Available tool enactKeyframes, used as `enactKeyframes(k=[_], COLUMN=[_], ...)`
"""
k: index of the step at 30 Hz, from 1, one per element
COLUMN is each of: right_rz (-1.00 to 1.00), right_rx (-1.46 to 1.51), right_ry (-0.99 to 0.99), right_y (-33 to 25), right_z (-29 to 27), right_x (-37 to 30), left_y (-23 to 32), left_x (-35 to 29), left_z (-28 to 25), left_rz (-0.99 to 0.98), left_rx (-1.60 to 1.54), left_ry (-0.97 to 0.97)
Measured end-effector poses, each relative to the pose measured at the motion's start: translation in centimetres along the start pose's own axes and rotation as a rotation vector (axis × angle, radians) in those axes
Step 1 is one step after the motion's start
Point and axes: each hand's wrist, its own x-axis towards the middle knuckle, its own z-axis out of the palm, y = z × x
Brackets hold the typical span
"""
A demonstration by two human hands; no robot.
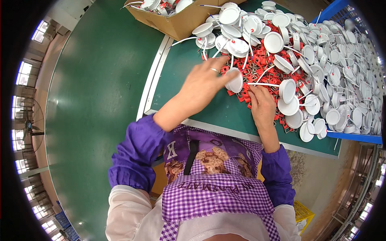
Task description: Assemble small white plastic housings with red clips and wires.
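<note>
My left hand (203, 84) reaches over the near-left part of a heap of small red clips (261, 60) with metal springs. Its thumb and forefinger are apart, the thumb overlapping the edge of a tilted white round downlight (235, 82). I cannot see a firm grip on that light. My right hand (263, 105) is at the near edge of the clips, its fingers bent and close together; whatever is between the fingertips is hidden. Just above them lies the white cable (263, 84) of another downlight (287, 90). More white downlights (237, 47) with cables lie over the clips.
A blue crate (354, 137) full of white downlights stands at the right. At the far side is a cardboard box (177, 26) with more lights. A pale metal strip (155, 76) crosses the green table (92, 100). A yellow crate (303, 213) sits below, lower right.
</note>
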Motion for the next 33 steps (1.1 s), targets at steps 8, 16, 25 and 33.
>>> enactKeyframes(k=[8,16,25,33], right_rz=[0.103,0.005,-0.023,0.248], right_rx=[0.067,0.052,0.222,0.488], right_ry=[-0.043,0.154,0.153,0.031], right_y=[-0.6,-0.3,-1.7,-2.4], right_z=[0.2,1.1,0.6,0.2], right_x=[0.3,0.4,1.0,0.9], left_y=[-2.6,-2.2,1.7,1.5], left_x=[2.6,-0.1,-6.4,-8.0], left_z=[3.5,-0.3,2.4,2.8], left_rz=[0.413,-0.27,-0.914,-0.98], left_rx=[0.185,-0.751,-1.742,-1.791], left_ry=[-0.151,-0.065,0.127,0.203])
